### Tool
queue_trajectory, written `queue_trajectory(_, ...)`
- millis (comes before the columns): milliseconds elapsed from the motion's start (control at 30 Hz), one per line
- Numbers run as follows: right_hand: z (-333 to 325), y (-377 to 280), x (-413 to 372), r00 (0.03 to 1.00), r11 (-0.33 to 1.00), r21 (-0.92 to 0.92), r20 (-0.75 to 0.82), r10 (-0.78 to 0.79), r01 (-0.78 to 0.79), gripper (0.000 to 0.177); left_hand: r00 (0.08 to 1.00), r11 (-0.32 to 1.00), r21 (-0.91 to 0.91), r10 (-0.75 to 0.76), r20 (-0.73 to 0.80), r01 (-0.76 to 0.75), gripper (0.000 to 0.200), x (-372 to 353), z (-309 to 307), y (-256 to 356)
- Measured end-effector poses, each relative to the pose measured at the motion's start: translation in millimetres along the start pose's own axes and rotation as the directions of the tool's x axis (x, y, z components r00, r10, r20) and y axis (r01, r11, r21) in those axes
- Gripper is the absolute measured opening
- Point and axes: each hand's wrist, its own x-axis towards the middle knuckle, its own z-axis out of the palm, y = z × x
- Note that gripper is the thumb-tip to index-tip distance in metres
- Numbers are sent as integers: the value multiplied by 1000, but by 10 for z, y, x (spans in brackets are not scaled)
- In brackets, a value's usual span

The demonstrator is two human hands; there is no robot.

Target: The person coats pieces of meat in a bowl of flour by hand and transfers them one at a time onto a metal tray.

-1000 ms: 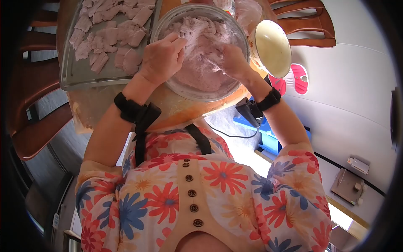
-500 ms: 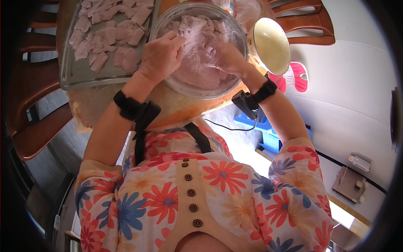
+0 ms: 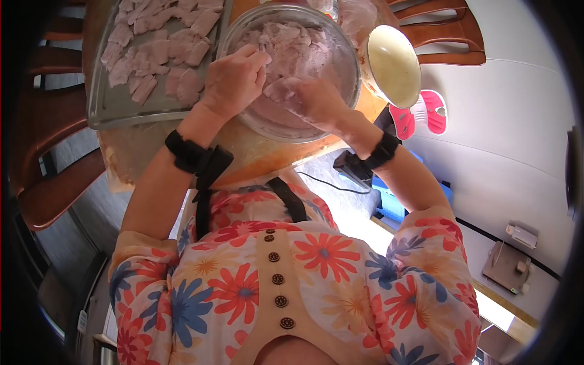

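A large round metal basin [image 3: 348,52] holds a heap of pale pink, flour-dusted meat slices [image 3: 292,45]. Above the basin's left side is my left hand [image 3: 236,78], its fingers curled closed; whatever they may hold is hidden. My right hand [image 3: 317,104] is inside the basin, low and to the right, with its fingers closed on a floured meat slice [image 3: 277,90]. To the left, a shallow tray [image 3: 109,117] carries several coated meat slices [image 3: 155,52] laid flat, some overlapping.
A cream enamel bowl [image 3: 395,68] stands tilted right of the basin. A clear plastic bag [image 3: 358,18] lies behind it. Wooden chairs [image 3: 447,30] flank the table [image 3: 143,161]. A black cable [image 3: 331,184] hangs by my right wrist.
My right hand has moved left and toward me within the basin, and a floured slice now shows at its fingertips. The left hand has hardly moved.
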Motion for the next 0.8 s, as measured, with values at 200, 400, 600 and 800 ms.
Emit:
queue_trajectory(200, -30, 141, -129, 967, 960, -245, 177, 184, -138, 31, 999, 999, 39, -1, 36, 0, 3, 7, 4, -8)
queue_trajectory(400, 143, 505, 9, 978, 990, -123, 190, 86, -64, 30, 1000, 999, 43, 8, 29, -10, 4, 13, -5, -6)
queue_trajectory(600, -96, 79, 184, 989, 950, 286, 114, 95, -124, 25, 999, 1000, 27, -7, 31, 7, 7, 2, 2, 4)
queue_trajectory(800, 283, 124, 407, 973, 998, 49, 225, -45, 35, 28, 998, 999, 23, -48, 35, 47, 9, -4, -21, 12)
